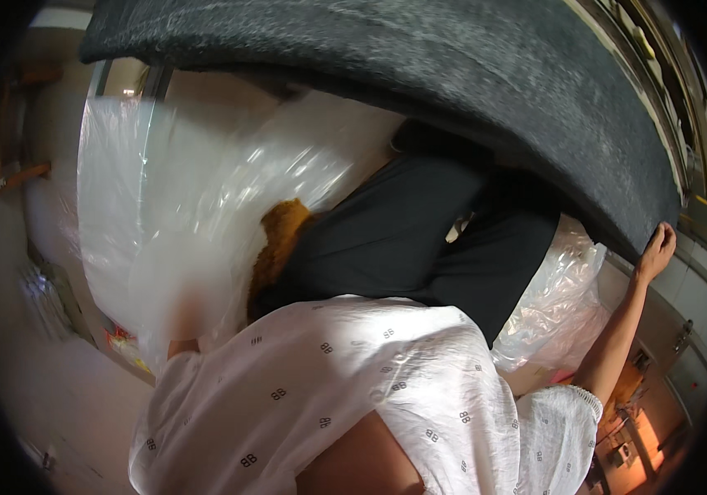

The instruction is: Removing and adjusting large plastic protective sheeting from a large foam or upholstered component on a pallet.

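My right hand [657, 250] is at the right end of a dark grey, cloth-covered tabletop [419, 62], its fingers bent together against the edge. Low on the left side is my left hand [186, 309], smeared and pale, so its fingers cannot be made out. Around and beyond it spreads a large sheet of clear plastic [122, 198] that shines in streaks. Whether the left hand holds this plastic is not visible.
My legs in black trousers reach under the tabletop. A brown furry seat cover [283, 235] shows beside my thigh. More crumpled clear plastic [564, 297] lies right of my legs. Narrow rails [642, 66] run along the table's far right side.
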`<state>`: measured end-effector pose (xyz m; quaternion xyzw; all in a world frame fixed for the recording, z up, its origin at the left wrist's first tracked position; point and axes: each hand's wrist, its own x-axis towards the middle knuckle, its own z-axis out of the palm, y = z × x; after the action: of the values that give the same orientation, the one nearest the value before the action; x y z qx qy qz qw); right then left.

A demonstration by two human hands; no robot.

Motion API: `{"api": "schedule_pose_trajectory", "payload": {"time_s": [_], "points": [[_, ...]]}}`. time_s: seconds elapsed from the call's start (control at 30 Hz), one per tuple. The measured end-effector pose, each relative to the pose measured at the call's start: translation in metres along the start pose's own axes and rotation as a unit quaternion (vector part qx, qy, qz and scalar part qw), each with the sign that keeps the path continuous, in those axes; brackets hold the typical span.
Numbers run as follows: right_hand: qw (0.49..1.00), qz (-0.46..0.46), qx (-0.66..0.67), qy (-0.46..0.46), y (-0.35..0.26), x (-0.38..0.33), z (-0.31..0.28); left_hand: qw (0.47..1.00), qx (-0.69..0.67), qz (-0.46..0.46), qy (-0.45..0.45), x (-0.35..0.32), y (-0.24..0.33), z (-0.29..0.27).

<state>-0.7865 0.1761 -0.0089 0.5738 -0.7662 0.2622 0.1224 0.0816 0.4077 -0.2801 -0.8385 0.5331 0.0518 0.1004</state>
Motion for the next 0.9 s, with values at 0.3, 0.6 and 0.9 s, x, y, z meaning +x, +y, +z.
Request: {"api": "schedule_pose_trajectory", "payload": {"time_s": [0.3, 0.6, 0.9], "points": [[0.994, 0.006, -0.066, 0.089, -0.026, -0.049, -0.048, 0.993, -0.002, -0.001, -0.122, -0.087, -0.055, -0.096], [0.940, 0.294, 0.043, 0.168, 0.158, -0.186, 0.019, 0.962, 0.023, 0.108, -0.251, 0.010, 0.014, -0.159], [0.838, 0.488, 0.223, 0.096, 0.232, -0.243, 0.131, 0.799, -0.131, 0.537, 0.238, 0.026, 0.319, -0.336]]}}
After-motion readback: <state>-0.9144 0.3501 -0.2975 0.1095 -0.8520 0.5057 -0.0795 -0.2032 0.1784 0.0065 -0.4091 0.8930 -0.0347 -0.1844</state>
